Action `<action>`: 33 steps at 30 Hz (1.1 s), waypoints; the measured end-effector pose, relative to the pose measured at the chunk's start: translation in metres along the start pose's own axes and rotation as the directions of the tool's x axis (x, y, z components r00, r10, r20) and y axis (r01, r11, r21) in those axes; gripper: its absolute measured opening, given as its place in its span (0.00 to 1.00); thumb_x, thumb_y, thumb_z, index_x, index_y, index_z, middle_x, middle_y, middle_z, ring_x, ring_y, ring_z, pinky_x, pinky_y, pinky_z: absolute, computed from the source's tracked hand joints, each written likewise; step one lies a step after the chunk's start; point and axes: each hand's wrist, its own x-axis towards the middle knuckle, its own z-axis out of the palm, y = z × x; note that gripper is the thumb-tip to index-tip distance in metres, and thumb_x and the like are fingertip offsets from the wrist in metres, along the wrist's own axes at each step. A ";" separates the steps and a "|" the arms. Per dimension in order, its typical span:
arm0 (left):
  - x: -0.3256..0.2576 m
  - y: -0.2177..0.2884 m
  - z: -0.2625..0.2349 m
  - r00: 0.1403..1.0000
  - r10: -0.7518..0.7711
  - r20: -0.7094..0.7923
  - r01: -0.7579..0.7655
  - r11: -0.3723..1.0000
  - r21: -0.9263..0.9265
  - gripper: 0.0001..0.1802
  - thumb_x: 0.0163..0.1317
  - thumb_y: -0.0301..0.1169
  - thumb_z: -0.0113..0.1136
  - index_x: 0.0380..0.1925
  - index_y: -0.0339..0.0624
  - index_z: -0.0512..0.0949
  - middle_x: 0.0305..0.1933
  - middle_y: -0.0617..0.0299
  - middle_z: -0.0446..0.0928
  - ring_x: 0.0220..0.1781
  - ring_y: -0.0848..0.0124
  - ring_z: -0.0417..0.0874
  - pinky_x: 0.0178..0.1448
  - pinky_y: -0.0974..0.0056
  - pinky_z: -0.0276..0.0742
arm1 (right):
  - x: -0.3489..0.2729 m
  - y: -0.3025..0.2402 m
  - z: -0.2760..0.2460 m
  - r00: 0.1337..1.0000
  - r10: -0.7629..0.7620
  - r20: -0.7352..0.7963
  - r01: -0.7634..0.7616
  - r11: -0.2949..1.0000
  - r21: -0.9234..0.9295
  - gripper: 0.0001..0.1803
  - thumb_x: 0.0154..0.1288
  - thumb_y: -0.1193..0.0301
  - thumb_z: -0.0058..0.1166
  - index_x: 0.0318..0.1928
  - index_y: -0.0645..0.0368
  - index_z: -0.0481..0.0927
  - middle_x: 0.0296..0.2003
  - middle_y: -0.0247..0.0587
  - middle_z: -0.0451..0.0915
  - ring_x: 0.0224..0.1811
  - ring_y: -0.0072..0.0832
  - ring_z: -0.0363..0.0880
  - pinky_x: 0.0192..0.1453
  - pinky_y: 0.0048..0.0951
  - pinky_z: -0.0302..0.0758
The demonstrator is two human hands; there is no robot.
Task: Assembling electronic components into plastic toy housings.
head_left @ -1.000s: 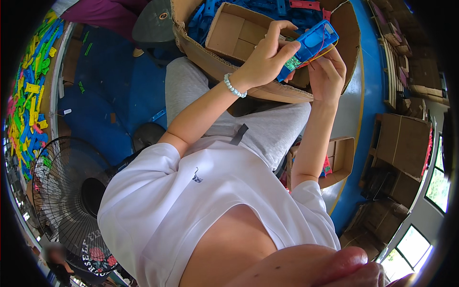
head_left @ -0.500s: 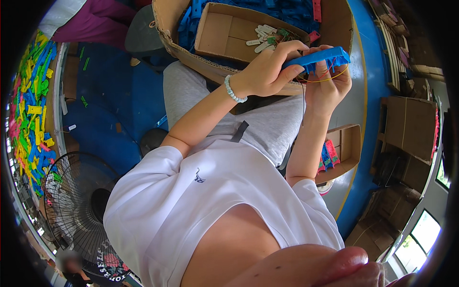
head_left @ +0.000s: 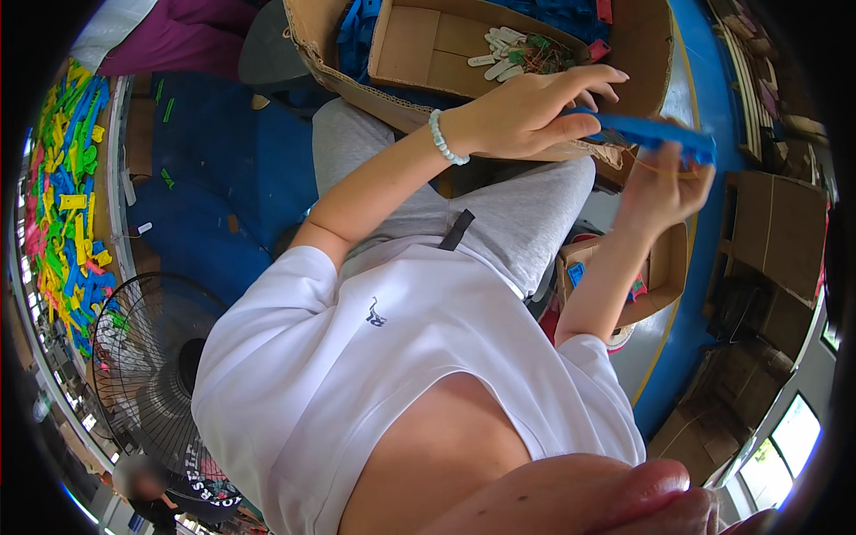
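My right hand grips a long blue plastic part by its far right end, with thin yellowish wires hanging below it. Blur from motion smears the part and the fingertips. Beside its other end is my left hand, wearing a beaded bracelet, its fingers stretched out and the thumb apart. Whether the left thumb still touches the part, I cannot tell. Beyond the left hand, an inner cardboard tray holds several white stick-shaped pieces and a tangle of wires with green bits.
The tray sits in a big cardboard box with blue parts. A smaller carton with coloured parts stands below my right forearm. A black fan is at left, near a heap of coloured plastic pieces. Boxes line the right.
My right hand has moved right and toward me with the blue part. The left hand's fingers have spread from their grip on it.
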 end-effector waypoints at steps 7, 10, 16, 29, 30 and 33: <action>-0.005 -0.049 -0.097 0.926 -0.253 0.281 -0.020 0.711 0.703 0.23 0.71 0.41 0.55 0.64 0.48 0.71 0.49 0.55 0.81 0.49 0.58 0.84 0.51 0.57 0.81 | -0.014 -0.030 -0.250 1.000 -0.002 -0.003 -0.002 0.045 -0.999 0.15 0.65 0.74 0.62 0.51 0.66 0.81 0.39 0.49 0.86 0.41 0.37 0.85 0.46 0.34 0.79; 0.021 -0.103 -0.164 0.846 -0.477 0.238 0.062 0.532 0.845 0.18 0.66 0.28 0.51 0.56 0.42 0.75 0.47 0.49 0.82 0.48 0.53 0.83 0.53 0.54 0.79 | -0.043 -0.034 -0.337 0.937 0.339 -0.080 -0.072 -0.037 -0.997 0.15 0.63 0.76 0.61 0.50 0.65 0.80 0.38 0.55 0.84 0.41 0.44 0.85 0.46 0.38 0.78; 0.034 -0.273 -0.308 0.575 -0.734 -0.362 0.606 0.084 0.791 0.19 0.59 0.30 0.53 0.49 0.40 0.82 0.55 0.44 0.80 0.55 0.49 0.83 0.57 0.49 0.79 | -0.086 0.006 -0.446 0.548 0.818 -0.177 0.037 -0.235 -0.971 0.18 0.56 0.82 0.56 0.50 0.63 0.82 0.41 0.60 0.83 0.46 0.53 0.83 0.50 0.44 0.77; -0.011 -0.375 -0.307 0.337 -0.883 -0.327 0.487 -0.133 0.863 0.34 0.58 0.32 0.62 0.65 0.40 0.65 0.59 0.44 0.77 0.60 0.53 0.81 0.56 0.51 0.80 | 0.028 -0.001 -0.361 0.775 0.596 -0.212 0.164 -0.512 -0.843 0.17 0.64 0.68 0.58 0.51 0.65 0.81 0.47 0.56 0.82 0.50 0.53 0.80 0.55 0.48 0.76; -0.025 -0.371 -0.321 0.364 -0.846 -0.389 0.511 -0.168 0.843 0.37 0.58 0.31 0.61 0.68 0.39 0.62 0.61 0.43 0.76 0.60 0.53 0.80 0.57 0.51 0.79 | 0.062 0.014 -0.348 0.883 0.469 -0.011 0.222 -0.438 -0.871 0.16 0.66 0.67 0.56 0.50 0.63 0.82 0.47 0.52 0.83 0.50 0.50 0.81 0.54 0.46 0.77; -0.009 -0.376 -0.292 0.250 -0.857 -0.451 0.663 -0.187 0.724 0.38 0.58 0.30 0.58 0.70 0.38 0.59 0.64 0.41 0.74 0.63 0.52 0.79 0.60 0.51 0.78 | 0.137 0.018 -0.189 0.909 0.156 0.386 0.416 -0.287 -0.863 0.11 0.70 0.69 0.55 0.47 0.60 0.84 0.43 0.44 0.86 0.46 0.39 0.84 0.49 0.38 0.81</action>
